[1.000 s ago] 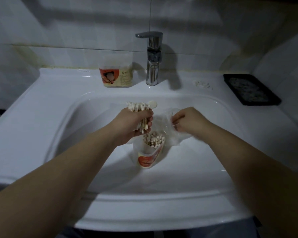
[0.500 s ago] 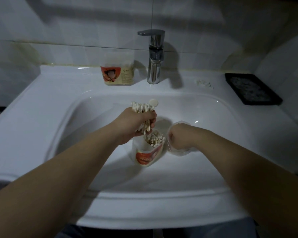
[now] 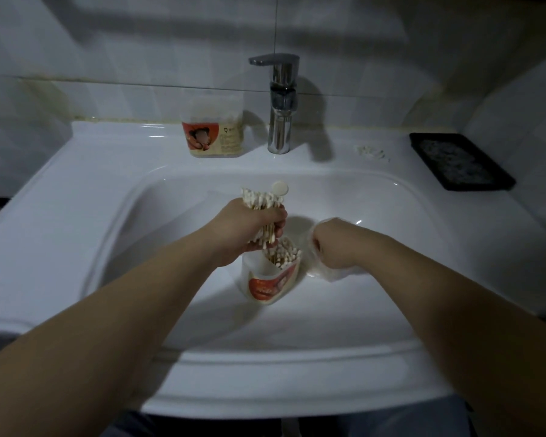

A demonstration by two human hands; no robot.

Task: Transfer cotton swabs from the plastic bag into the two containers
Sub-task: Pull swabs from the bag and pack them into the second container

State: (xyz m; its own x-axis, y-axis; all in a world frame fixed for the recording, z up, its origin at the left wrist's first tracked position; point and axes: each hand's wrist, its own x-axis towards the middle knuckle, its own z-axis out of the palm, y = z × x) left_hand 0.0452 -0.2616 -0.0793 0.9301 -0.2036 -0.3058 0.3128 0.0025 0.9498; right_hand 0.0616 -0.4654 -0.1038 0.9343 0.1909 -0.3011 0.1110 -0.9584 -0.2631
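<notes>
Left hand is clenched round a thick bundle of cotton swabs, held upright just above the open container standing tilted in the middle of the sink basin. That container is already partly packed with swabs, tips up. Right hand, just beside it, is a curled fist bunching the clear plastic bag; what is in the bag is hard to make out. The second container stands on the back edge, left of the faucet, contents hazy. A black tray sits at the back right corner.
</notes>
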